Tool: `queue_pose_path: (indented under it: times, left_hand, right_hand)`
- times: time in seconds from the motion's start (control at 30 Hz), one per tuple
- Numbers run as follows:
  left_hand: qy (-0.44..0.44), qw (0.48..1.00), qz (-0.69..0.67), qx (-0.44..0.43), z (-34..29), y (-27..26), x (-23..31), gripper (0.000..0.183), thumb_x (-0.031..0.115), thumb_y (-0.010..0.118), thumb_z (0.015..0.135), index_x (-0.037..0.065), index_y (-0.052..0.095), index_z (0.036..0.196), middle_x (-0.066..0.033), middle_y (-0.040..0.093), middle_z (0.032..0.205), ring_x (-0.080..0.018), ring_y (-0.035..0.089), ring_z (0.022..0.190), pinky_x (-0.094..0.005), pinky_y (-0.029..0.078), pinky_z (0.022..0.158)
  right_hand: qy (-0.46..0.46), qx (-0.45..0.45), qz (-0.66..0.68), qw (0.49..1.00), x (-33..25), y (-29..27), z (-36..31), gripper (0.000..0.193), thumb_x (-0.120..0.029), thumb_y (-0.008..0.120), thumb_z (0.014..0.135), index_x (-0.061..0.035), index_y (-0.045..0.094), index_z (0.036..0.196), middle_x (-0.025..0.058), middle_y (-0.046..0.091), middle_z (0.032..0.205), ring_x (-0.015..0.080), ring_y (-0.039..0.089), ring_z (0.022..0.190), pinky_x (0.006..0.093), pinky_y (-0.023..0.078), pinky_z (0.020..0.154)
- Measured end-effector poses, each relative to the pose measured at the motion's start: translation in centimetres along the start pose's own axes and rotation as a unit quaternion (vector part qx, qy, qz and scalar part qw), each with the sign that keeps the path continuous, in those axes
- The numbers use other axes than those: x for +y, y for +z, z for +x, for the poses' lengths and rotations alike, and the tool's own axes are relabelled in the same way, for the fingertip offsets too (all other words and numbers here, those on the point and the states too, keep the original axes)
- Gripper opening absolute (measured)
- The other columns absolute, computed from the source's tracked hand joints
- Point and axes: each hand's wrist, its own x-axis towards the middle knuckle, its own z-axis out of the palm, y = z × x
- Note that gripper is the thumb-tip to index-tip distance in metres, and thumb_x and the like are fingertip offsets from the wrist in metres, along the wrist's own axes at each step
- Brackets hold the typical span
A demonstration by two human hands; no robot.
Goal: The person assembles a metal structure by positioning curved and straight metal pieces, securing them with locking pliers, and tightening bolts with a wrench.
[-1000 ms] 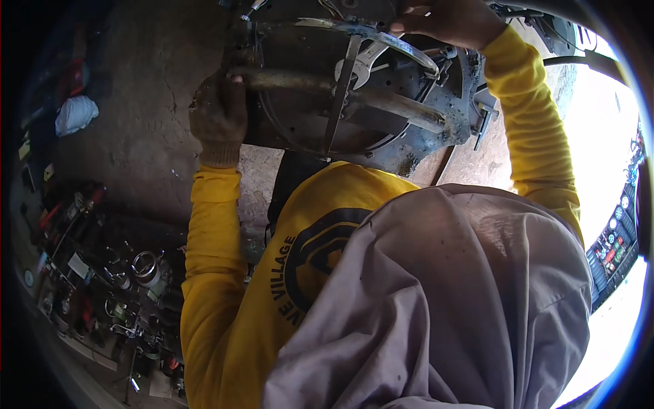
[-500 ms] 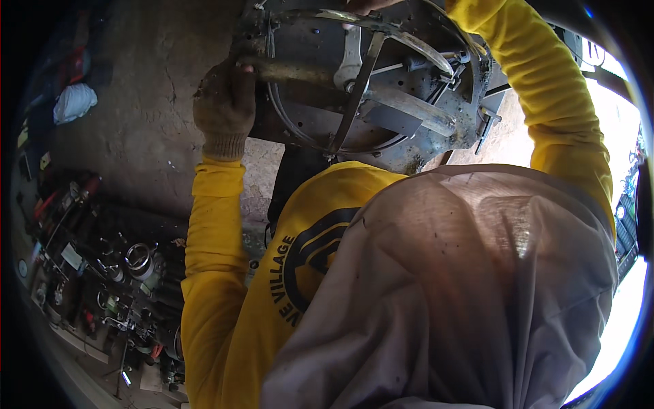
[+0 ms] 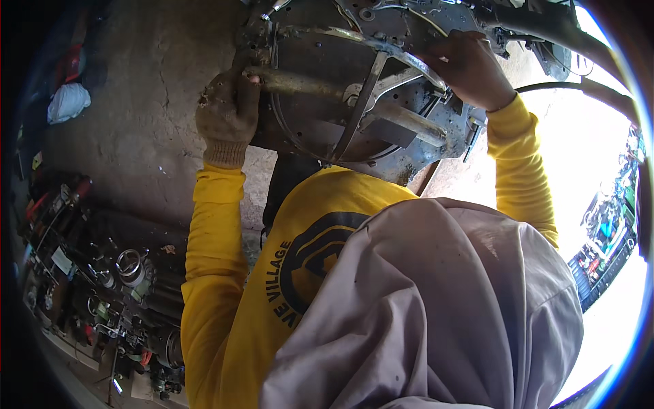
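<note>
My left hand (image 3: 228,112), in a worn brown knit glove with a bare thumb tip, is closed round the left end of a dull metal tube (image 3: 303,83). The tube crosses a dark, round-framed metal assembly (image 3: 310,112). An open-ended wrench (image 3: 392,83) sits at a joint near the tube's middle, its shank slanting up to the right under a curved metal bar (image 3: 334,32). My bare right hand (image 3: 470,71) is closed at the wrench's far end, beside the curved bar; its fingertips are partly hidden. A flat strut (image 3: 361,102) crosses over the tube.
Metal parts and tools (image 3: 129,300) crowd the lower left. A white bag (image 3: 69,103) lies on the concrete floor (image 3: 150,61) at far left. Dark tubes (image 3: 572,37) stretch across the upper right. Colourful items fill a dark crate (image 3: 603,259) at the right edge.
My right hand has come down and to the right into view. The wrench has swung clockwise from upright to slanting right. My left hand keeps its hold on the tube.
</note>
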Motion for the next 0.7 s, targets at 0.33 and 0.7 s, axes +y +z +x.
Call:
queue_pose_path:
  times: [0.33,0.7]
  left_hand:
    - [0.036,0.999,0.008,0.026,0.0,0.3,-0.1,0.017,0.021,0.059,0.097,0.006,0.062,0.105,-0.0133,0.07,0.106,-0.0289,0.069,0.083,-0.0383,0.057,0.065]
    - [0.102,0.989,0.097,0.036,-0.3,0.5,-0.5,0.017,0.019,0.055,0.099,0.005,0.063,0.102,-0.0136,0.07,0.102,-0.03,0.069,0.084,-0.0388,0.057,0.065]
  right_hand:
    - [-0.16,0.001,-0.053,0.986,1.2,-3.3,5.7,0.03,-0.044,0.076,0.075,-0.0142,0.074,0.074,0.0075,0.066,0.074,0.0305,0.059,0.084,0.0455,0.04,0.085]
    - [-0.384,-0.068,0.06,0.919,-0.8,-0.1,15.0,0.034,-0.048,0.077,0.074,-0.0142,0.075,0.069,0.008,0.066,0.072,0.0307,0.061,0.081,0.0446,0.045,0.079]
